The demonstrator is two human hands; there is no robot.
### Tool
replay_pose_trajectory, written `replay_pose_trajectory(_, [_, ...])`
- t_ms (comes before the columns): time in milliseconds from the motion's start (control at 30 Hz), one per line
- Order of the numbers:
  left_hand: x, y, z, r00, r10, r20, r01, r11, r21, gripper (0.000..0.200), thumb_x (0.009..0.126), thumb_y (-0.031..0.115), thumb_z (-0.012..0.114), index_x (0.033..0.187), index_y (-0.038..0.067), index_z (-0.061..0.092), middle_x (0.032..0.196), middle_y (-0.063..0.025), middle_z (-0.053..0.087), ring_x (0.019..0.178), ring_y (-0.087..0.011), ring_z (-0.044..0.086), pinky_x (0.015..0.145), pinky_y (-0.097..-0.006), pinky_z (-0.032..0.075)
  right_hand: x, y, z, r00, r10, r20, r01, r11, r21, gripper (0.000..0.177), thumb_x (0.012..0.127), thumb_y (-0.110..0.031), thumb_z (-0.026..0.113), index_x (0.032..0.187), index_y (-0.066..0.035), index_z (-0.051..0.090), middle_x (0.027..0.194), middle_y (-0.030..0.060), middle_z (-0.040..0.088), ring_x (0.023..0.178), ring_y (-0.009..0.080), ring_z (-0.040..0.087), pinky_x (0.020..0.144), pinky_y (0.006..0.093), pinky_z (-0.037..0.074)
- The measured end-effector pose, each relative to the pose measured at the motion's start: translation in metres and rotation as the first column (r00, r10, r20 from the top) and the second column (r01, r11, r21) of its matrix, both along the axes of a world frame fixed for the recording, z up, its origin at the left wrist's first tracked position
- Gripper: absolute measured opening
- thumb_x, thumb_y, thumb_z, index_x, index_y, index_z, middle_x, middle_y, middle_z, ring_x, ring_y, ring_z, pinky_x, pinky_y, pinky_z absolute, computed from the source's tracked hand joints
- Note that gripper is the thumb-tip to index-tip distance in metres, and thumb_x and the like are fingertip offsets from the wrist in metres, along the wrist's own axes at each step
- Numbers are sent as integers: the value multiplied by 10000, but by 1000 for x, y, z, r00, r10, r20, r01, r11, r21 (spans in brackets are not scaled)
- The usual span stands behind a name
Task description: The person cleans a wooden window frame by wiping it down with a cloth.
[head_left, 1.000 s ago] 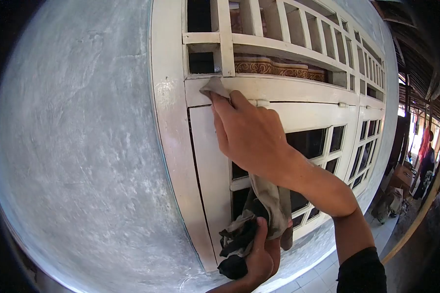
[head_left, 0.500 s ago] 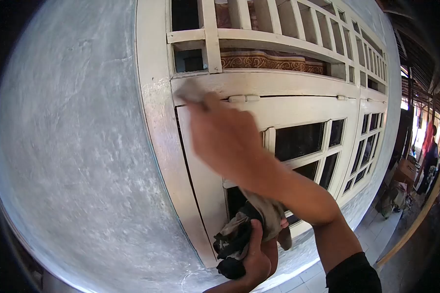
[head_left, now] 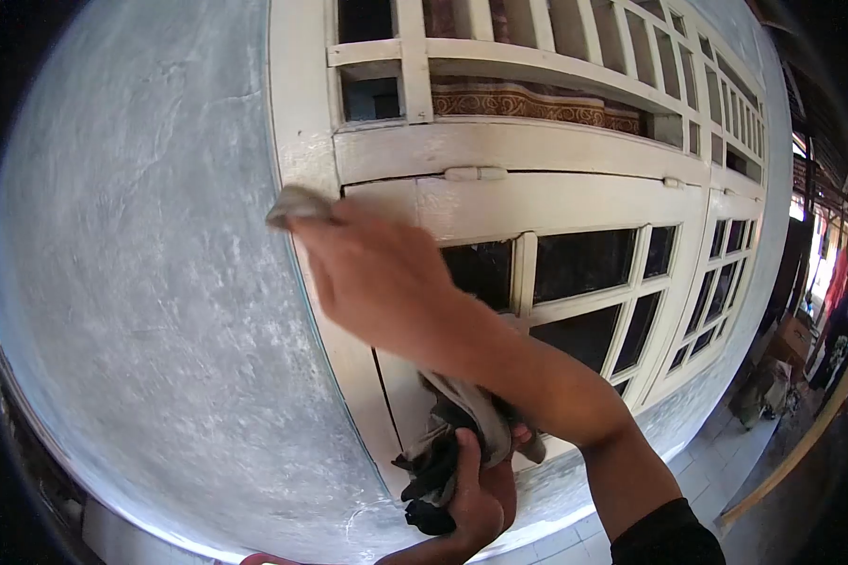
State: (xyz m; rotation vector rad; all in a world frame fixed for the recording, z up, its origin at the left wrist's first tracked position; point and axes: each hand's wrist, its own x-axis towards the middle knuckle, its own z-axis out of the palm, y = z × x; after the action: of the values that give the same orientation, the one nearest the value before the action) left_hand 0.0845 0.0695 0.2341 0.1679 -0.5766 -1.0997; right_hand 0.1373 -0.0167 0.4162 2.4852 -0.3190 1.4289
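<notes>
My right hand (head_left: 377, 278) is closed round a small greyish cloth (head_left: 299, 207) and holds it against the left post of the cream window frame (head_left: 306, 122), at the edge of the grey wall. Its arm crosses in front of the window panes. Lower down, my left hand (head_left: 478, 499) grips a bunched black and grey cloth (head_left: 448, 443) near the bottom of the frame. Part of that bundle hangs behind the right forearm. A white hinge (head_left: 476, 174) shows on the frame above the right hand.
A grey plastered wall (head_left: 151, 282) fills the left. Slatted vents with a patterned curtain (head_left: 537, 105) are above. At the right are a cardboard box (head_left: 790, 341), bags (head_left: 761, 394), a wooden pole (head_left: 801, 447) and a tiled floor (head_left: 707, 471).
My right hand has moved left and slightly down with its cloth, from the frame's upper corner to the left post. My left hand and its bundle have shifted slightly left in view.
</notes>
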Motion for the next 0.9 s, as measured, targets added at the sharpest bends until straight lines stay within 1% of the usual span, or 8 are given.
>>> replay_pose_trajectory(200, [15,17,-55,983,-82,165,38,967,252,381,993,262,507,1246,-24,485,1106,-131,630,979,-241,628,943,-362,438,-56,0,-63,914,407,-10,-372,845,384,238,918,-150,592,1100,2,607,813,173,594,685,268,598,601,359,459])
replay_pose_trajectory(333, [47,37,-108,958,-217,185,120,896,428,342,978,188,531,1236,-35,504,1129,-139,626,988,-266,640,955,-380,466,-119,2,-147,881,429,200,-452,633,629,302,920,-175,612,1147,23,597,892,163,605,775,233,593,703,350,468])
replay_pose_trajectory(433, [69,53,-158,976,-178,126,77,822,564,323,948,137,568,1223,-28,526,1149,-136,611,1028,-272,622,958,-393,473,-149,5,-231,886,284,366,-453,369,812,286,933,-190,607,1155,-9,611,936,101,630,803,165,563,726,316,462])
replay_pose_trajectory(567, [96,83,-221,998,-60,32,18,685,729,308,944,91,554,1231,-21,539,1204,-121,588,1124,-251,573,1004,-398,447,-166,23,-322,861,-37,508,-496,-287,820,254,968,-204,570,1171,-65,634,976,-7,609,856,88,519,759,261,444])
replay_pose_trajectory(633, [97,99,-229,998,-31,59,-26,641,767,343,948,84,539,1270,-32,519,1268,-126,562,1193,-253,531,1059,-397,393,-175,34,-364,891,-144,430,-451,-389,803,328,961,-110,529,1266,5,562,1128,55,638,1066,137,558,951,286,422])
replay_pose_trajectory(733, [97,93,-212,988,-111,103,-10,633,774,401,962,115,512,1324,-54,476,1343,-136,521,1270,-248,469,1117,-387,311,-176,40,-426,839,-268,473,-537,-269,800,321,961,-130,535,1257,-10,573,1174,62,625,1090,133,556,964,285,418])
replay_pose_trajectory(800, [96,88,-209,992,-76,103,-40,580,814,442,976,175,482,1351,-56,440,1360,-151,503,1292,-268,446,1130,-404,284,-183,37,-430,827,-393,403,-560,-502,659,336,958,-151,547,1268,-23,569,1213,63,610,1110,141,551,985,310,411])
replay_pose_trajectory(900, [96,80,-206,987,-118,111,-3,673,739,477,978,191,452,1386,-48,386,1413,-170,440,1334,-300,390,1144,-456,243,-183,42,-439,844,-499,198,-490,-565,664,357,963,-192,546,1303,-83,553,1203,33,608,1064,146,570,935,323,429])
